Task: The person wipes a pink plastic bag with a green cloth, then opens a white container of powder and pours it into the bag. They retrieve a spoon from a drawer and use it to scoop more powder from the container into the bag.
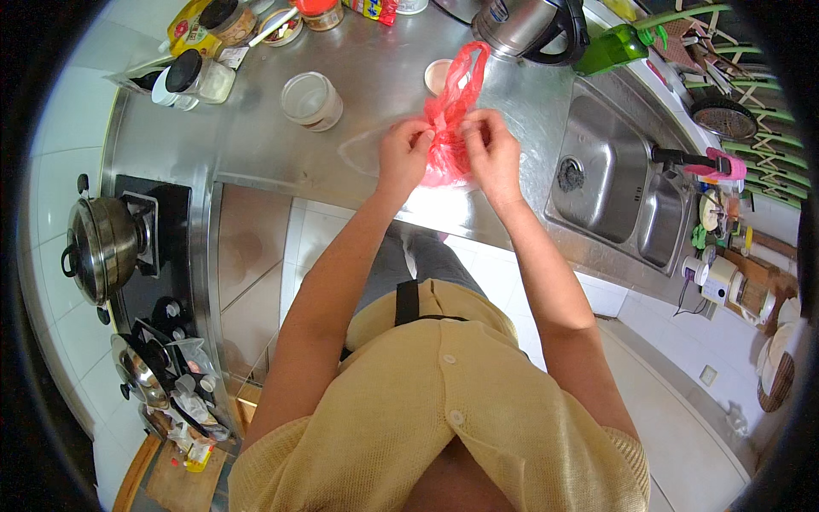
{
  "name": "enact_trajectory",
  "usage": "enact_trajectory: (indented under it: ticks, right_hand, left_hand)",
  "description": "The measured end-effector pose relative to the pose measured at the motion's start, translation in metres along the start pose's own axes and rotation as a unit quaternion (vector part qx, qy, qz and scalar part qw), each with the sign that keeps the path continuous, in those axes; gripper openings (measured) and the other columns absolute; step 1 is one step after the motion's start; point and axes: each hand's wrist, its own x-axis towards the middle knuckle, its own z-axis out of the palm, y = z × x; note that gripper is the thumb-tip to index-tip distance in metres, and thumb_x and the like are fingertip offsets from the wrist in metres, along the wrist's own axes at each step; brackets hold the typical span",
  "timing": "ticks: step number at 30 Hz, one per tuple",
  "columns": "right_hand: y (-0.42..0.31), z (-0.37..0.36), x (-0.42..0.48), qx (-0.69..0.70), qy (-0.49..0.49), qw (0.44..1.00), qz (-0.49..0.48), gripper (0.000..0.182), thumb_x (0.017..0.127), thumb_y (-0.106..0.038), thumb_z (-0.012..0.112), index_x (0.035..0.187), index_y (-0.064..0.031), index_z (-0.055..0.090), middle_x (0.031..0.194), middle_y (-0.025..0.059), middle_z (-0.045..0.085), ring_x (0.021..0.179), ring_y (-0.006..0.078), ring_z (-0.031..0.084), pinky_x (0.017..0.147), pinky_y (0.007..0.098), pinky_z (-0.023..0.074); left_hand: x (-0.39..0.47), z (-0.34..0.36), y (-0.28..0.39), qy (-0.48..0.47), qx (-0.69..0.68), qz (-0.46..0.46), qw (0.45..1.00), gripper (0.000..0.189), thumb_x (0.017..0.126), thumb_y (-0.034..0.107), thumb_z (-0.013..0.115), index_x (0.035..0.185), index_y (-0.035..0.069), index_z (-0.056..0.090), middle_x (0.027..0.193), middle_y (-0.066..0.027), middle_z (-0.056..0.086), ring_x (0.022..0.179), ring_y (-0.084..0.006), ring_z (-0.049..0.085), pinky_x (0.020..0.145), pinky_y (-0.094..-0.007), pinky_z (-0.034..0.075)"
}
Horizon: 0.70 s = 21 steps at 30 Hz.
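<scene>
A thin red plastic bag [448,150] rests near the front edge of the stainless steel counter, its handles [470,70] sticking up and away from me. My left hand [407,150] pinches the gathered part of the bag on its left side. On the right side, my right hand [489,144] has curled fingers against the same gathered plastic; whether they grip it is hard to tell. What the bag holds is hidden. Just behind it lies a round, pale lid [440,77], partly covered by a handle. An open, clear jar [312,102] stands to the left of my hands.
A double sink [601,173] is set into the counter at right. Behind it stand an electric kettle [521,29] and a green bottle [614,50]. Several jars, one black-lidded [214,80], stand at back left. A lidded steel pot [105,249] sits on the stove at far left.
</scene>
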Motion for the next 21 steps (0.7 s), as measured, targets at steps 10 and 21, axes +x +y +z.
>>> enact_trajectory:
  ticks: [10,21]
  right_hand:
    - [0.009,0.007,0.011,-0.009,-0.061,0.998,0.030,0.018,0.086,-0.016,0.065,0.082,0.0014,0.063,0.069,0.0174,0.064,0.064,0.0314,0.065,0.062,0.0394,0.0501]
    - [0.009,0.019,0.002,-0.061,-0.062,0.996,0.031,0.018,0.076,-0.014,0.073,0.071,-0.0011,0.061,0.064,0.0137,0.063,0.058,0.0272,0.062,0.057,0.0380,0.0487]
  left_hand:
    - [0.004,-0.006,0.018,-0.014,0.060,0.088,0.994,0.005,0.088,0.002,0.060,0.093,0.002,0.060,0.080,-0.0052,0.060,0.071,-0.0117,0.055,0.063,-0.0275,0.045]
    - [0.007,-0.015,0.022,-0.039,0.051,-0.018,0.998,0.004,0.090,0.003,0.058,0.094,0.003,0.060,0.072,0.0015,0.057,0.064,-0.0053,0.050,0.057,-0.0230,0.042]
